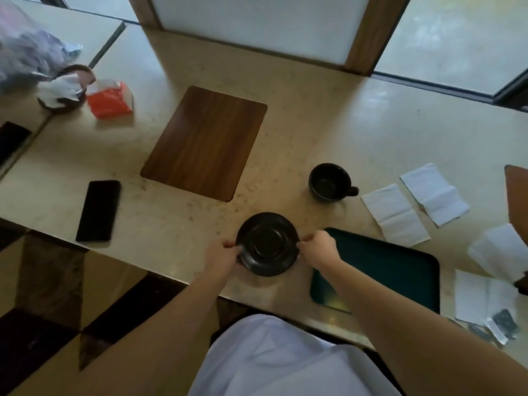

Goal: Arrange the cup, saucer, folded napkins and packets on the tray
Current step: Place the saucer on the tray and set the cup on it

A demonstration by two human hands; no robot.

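Observation:
A black saucer (267,243) lies near the table's front edge, just left of the dark green tray (400,270). My left hand (224,257) pinches its left rim and my right hand (318,250) pinches its right rim. The black cup (330,182) stands upright and empty behind the saucer, handle pointing right. Two white folded napkins (395,214) (434,192) lie right of the cup, beyond the tray. More white napkins (503,251) sit at the far right. Small dark packets (503,324) lie at the right front edge on white paper (480,295).
A brown wooden mat (205,141) lies in the table's middle. A black phone (98,210) rests at the left front. Farther left stand a red tissue pack (110,100), a dark bowl with crumpled paper (61,91) and a plastic bag (25,52). A brown board edge (517,195) shows at right.

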